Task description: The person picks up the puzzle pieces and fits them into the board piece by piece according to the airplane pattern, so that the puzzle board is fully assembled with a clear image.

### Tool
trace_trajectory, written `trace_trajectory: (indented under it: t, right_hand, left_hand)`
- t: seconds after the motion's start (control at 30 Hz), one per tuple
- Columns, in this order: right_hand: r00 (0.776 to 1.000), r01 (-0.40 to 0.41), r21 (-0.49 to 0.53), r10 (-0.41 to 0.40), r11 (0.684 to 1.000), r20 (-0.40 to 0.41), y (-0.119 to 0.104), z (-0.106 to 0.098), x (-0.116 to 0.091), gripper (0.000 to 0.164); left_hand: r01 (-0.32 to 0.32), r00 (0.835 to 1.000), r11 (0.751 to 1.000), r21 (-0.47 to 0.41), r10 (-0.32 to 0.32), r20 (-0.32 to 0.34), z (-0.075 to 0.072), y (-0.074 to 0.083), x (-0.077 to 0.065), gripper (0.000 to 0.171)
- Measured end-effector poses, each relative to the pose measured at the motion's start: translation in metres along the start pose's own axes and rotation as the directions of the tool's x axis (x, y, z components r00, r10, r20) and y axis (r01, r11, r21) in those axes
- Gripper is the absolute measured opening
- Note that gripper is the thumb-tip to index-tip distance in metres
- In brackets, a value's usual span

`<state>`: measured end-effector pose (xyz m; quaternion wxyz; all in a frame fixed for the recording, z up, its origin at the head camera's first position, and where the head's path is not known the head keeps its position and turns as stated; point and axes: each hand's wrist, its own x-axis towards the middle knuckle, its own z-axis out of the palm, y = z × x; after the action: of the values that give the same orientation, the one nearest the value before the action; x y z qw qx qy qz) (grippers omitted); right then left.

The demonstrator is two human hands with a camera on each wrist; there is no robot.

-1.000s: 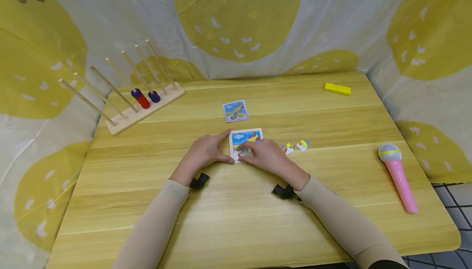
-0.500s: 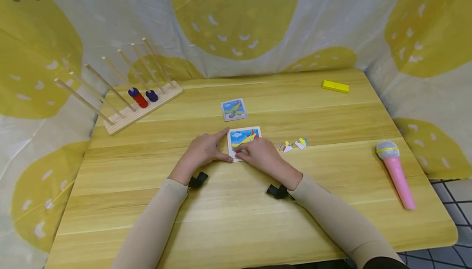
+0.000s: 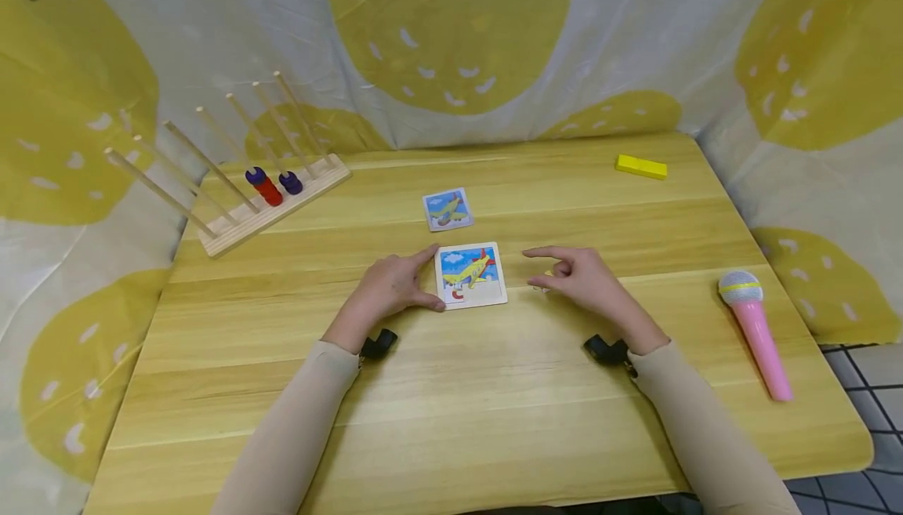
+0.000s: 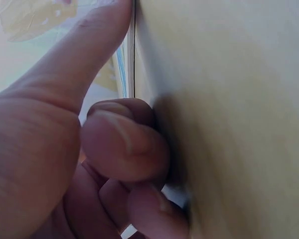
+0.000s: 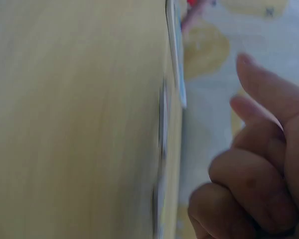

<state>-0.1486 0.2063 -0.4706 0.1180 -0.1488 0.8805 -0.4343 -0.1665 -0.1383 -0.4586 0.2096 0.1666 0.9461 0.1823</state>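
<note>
A small airplane jigsaw puzzle in a white-rimmed board [image 3: 487, 299] lies in mid-table; most of the picture shows, with a pale area at the lower part. My left hand [image 3: 391, 288] touches the board's left edge, index finger at the far corner and thumb at the near one. In the left wrist view its other fingers curl against the table. To the right of the board my right hand [image 3: 585, 280] hovers over loose puzzle pieces [image 3: 539, 288], mostly hidden beneath it. Its index finger and thumb are apart with nothing visible between them; the remaining fingers are bent.
A square airplane picture card [image 3: 447, 210] lies beyond the board. At back left stands a wooden peg rack [image 3: 278, 217] with red and dark purple rings. A yellow block [image 3: 641, 167] sits at back right, and a pink toy microphone [image 3: 758, 339] lies near the right edge.
My right hand has left the puzzle board and moved right to the loose pieces, its thumb and index finger spreading apart. The left hand stays at the board's edge.
</note>
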Motion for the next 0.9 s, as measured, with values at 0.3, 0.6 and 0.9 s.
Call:
trace_trajectory:
  t: [0.3,0.6,0.9]
  right_hand:
    - [0.989,-0.123,-0.008,0.124,0.992,0.087,0.042,-0.036,-0.016,0.047]
    - [0.993,-0.079,-0.168,0.092,0.983,0.074,0.039,-0.027,-0.014,0.044]
    - [0.991,-0.103,-0.229,0.12,0.968,0.061,0.033,-0.026,-0.011,0.042]
  left_hand:
    - [0.016,1.0,1.0,0.004,-0.016,0.002,0.001,0.001,0.0,0.115]
    - [0.019,1.0,1.0,-0.011,-0.019,0.011,0.001,0.001,0.0,0.114]
    - [0.018,1.0,1.0,-0.009,-0.018,0.008,0.001,0.001,0.0,0.114]
